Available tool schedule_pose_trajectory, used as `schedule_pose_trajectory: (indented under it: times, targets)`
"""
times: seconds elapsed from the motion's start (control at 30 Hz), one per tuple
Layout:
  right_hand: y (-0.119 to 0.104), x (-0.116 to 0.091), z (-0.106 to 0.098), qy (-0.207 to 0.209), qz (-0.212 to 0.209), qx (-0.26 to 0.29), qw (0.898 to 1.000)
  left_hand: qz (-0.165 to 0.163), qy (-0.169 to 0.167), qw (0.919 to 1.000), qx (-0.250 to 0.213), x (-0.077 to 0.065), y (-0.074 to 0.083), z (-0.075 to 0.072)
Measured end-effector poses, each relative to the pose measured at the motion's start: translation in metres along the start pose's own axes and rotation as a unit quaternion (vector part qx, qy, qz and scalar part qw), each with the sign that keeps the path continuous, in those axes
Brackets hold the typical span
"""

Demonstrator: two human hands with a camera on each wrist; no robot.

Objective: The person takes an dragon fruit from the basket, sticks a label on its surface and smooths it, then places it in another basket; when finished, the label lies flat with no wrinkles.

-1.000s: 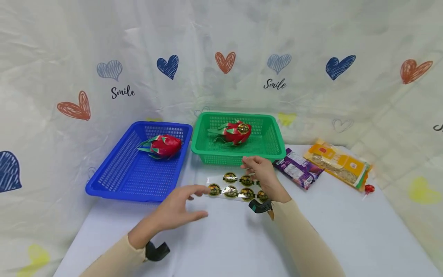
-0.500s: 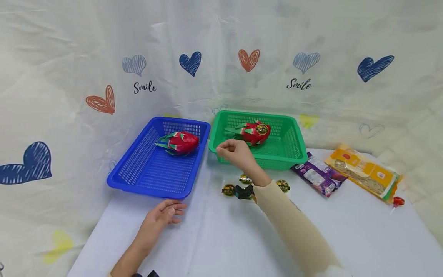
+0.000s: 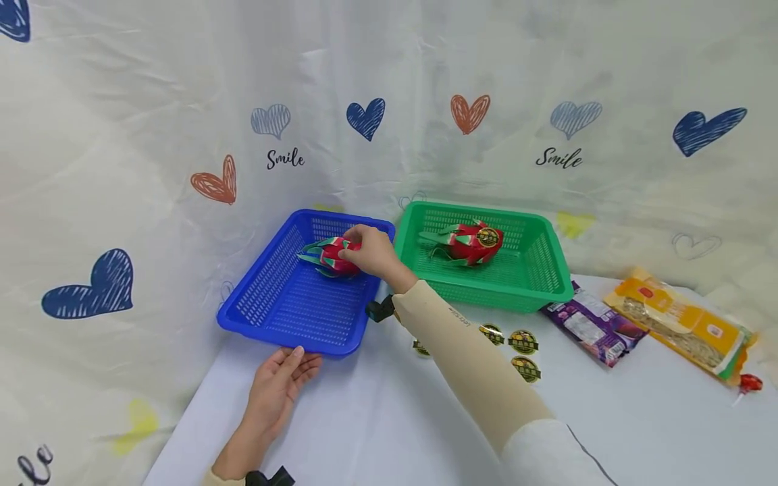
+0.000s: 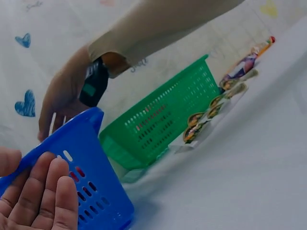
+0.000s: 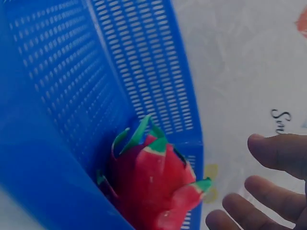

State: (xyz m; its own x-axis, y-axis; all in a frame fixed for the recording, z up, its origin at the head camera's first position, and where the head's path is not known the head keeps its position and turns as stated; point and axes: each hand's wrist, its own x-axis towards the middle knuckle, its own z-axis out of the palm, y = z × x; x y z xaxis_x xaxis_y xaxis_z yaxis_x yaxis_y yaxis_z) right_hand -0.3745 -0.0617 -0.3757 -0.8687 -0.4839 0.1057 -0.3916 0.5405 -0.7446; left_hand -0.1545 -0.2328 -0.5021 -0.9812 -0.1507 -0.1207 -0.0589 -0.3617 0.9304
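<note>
My right hand (image 3: 373,253) reaches into the blue basket (image 3: 310,310), its fingertips over a red dragon fruit (image 3: 331,256) with green leaf tips. In the right wrist view the spread fingers stand apart from the dragon fruit (image 5: 148,191). At the basket's front rim is my left hand (image 3: 276,388); the left wrist view has its thumb on the inner side and fingers (image 4: 64,196) along the outer wall, pinching the rim. A second dragon fruit (image 3: 464,246), bearing a round black-and-gold sticker (image 3: 488,237), lies in the green basket (image 3: 486,295).
Several round stickers (image 3: 524,342) on a clear sheet lie before the green basket, partly hidden by my right sleeve. To the right are a purple packet (image 3: 592,327), a yellow packet (image 3: 681,320) and a red lollipop (image 3: 750,383). A heart-printed cloth hangs behind.
My right hand has moved left from above the stickers to the dragon fruit in the blue basket. My left hand has come to that basket's front rim. The head view has turned left.
</note>
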Motion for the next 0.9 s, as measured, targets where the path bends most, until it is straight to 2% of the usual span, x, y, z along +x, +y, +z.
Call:
schedule_pose_trajectory:
  times: [0.07, 0.2, 0.33, 0.43, 0.6, 0.73, 0.9]
  targets:
    - [0.001, 0.007, 0.006, 0.0, 0.007, -0.012, 1.0, -0.003, 0.017, 0.9998, -0.002, 0.002, -0.001, 0.002]
    - [0.002, 0.018, 0.013, -0.01, 0.019, -0.044, 0.999, -0.007, 0.026, 0.9996, -0.005, 0.004, -0.003, 0.005]
    - [0.004, 0.033, 0.019, -0.026, 0.028, -0.12, 0.992, -0.008, 0.025, 0.9996, -0.013, 0.004, -0.005, 0.007]
    - [0.006, 0.043, 0.025, -0.036, 0.036, -0.187, 0.981, -0.018, 0.025, 0.9993, -0.022, 0.003, -0.005, 0.008]
    - [0.008, 0.059, 0.037, -0.053, 0.049, -0.291, 0.954, -0.033, 0.03, 0.9984, -0.036, 0.003, -0.006, 0.007]
    - [0.005, 0.07, 0.046, -0.064, 0.04, -0.334, 0.939, -0.033, 0.032, 0.9979, -0.045, 0.004, -0.005, 0.003]
    - [0.003, 0.078, 0.055, -0.056, 0.017, -0.386, 0.921, -0.031, 0.035, 0.9976, -0.052, 0.006, -0.003, -0.002]
